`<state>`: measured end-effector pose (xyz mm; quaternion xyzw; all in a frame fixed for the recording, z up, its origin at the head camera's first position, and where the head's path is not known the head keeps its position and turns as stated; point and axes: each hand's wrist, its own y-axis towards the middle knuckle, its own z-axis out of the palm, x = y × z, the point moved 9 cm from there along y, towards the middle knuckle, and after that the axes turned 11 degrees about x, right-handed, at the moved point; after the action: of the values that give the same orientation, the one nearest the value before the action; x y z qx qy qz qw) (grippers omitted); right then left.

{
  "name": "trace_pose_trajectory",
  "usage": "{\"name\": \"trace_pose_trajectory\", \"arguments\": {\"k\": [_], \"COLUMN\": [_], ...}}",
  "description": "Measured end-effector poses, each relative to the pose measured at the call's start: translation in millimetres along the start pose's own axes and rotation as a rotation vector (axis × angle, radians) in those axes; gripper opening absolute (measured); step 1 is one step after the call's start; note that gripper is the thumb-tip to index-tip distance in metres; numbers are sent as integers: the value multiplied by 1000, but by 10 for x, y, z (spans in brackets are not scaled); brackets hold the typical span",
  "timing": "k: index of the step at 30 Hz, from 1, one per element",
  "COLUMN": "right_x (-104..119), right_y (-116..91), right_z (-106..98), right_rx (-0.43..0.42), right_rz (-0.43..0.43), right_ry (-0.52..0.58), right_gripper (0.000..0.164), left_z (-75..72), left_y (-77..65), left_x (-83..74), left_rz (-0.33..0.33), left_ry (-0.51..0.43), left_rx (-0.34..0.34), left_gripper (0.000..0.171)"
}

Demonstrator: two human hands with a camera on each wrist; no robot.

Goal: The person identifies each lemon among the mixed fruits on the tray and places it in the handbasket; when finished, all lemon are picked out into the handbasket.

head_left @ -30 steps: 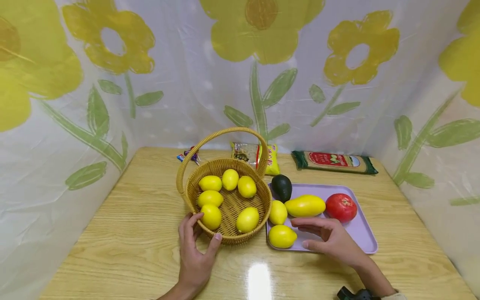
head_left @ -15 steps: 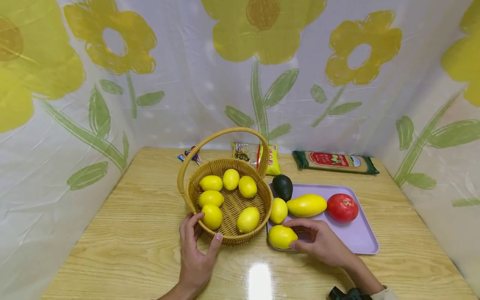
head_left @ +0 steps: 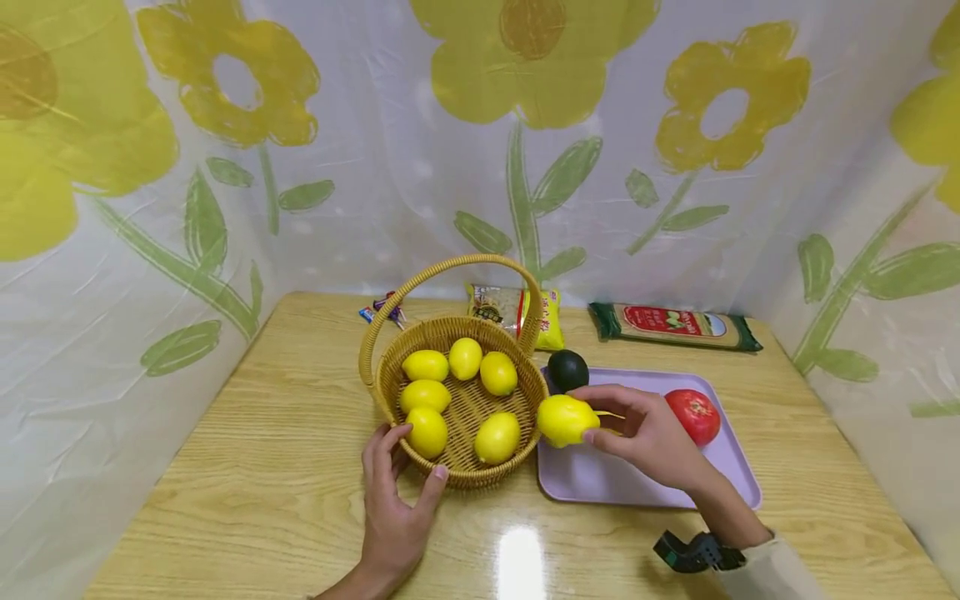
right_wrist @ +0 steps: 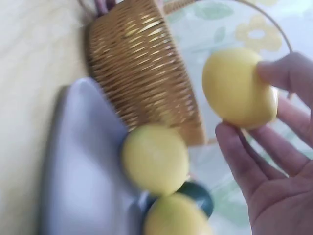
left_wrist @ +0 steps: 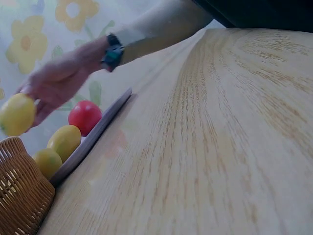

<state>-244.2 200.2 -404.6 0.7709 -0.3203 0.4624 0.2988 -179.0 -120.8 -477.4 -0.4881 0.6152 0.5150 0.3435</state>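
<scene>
My right hand (head_left: 652, 437) pinches a lemon (head_left: 567, 419) between thumb and fingertips, raised above the lilac tray (head_left: 600, 485) close to the basket's right rim. The right wrist view shows the same lemon (right_wrist: 237, 88) clear of the tray. At the front left of the wicker basket (head_left: 483, 481), my left hand (head_left: 397, 512) grips the rim with fingers and thumb. Several lemons (head_left: 498, 438) lie inside. On the tray are a pomegranate (head_left: 696, 417), a dark avocado (head_left: 567, 370), another lemon (left_wrist: 48, 162) and a yellow mango (left_wrist: 65, 141), the last two largely hidden in the head view.
Behind the basket lie a yellow food packet (head_left: 551, 321) and small wrapped sweets (head_left: 388, 308). A long green-ended noodle packet (head_left: 675, 326) is at the back right. The basket's tall handle (head_left: 480, 258) arches up. Flower-printed cloth walls surround the wooden table (head_left: 247, 467).
My right hand reached left to the tray's front lemon, took hold of it and lifted it up and away from the front edge. The left hand stayed on the basket.
</scene>
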Motion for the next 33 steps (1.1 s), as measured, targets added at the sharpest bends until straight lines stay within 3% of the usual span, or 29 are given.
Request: {"name": "trace_pose_trajectory", "arguments": {"k": [7,13,18,25,29,33], "right_x": [119,200,182,-37,-132,-131], "right_y": [385,495,432,280,267,280], "right_z": [197,273,179,9,18,131], "right_rx": [-8,-39,-39,-32,15,135], "right_rz": [-30,-60,-45,31,110,139], "right_ry": [-239,-464,-414,-292,-404,-580], "right_gripper": [43,40,42,42,47,48], "left_z": [43,52,37,2,-16,-15], "left_y": [-27,-29,-16,-11,-10,-8], "left_x": [19,1,-22,-17,-11,-7], "left_rz": [-24,-16,0,0,1,4], "left_ry": [3,14,14,24,24,19], "left_rx": [15,15,1,-10,-16,-13], "left_gripper": [66,65,66,67,66,66]}}
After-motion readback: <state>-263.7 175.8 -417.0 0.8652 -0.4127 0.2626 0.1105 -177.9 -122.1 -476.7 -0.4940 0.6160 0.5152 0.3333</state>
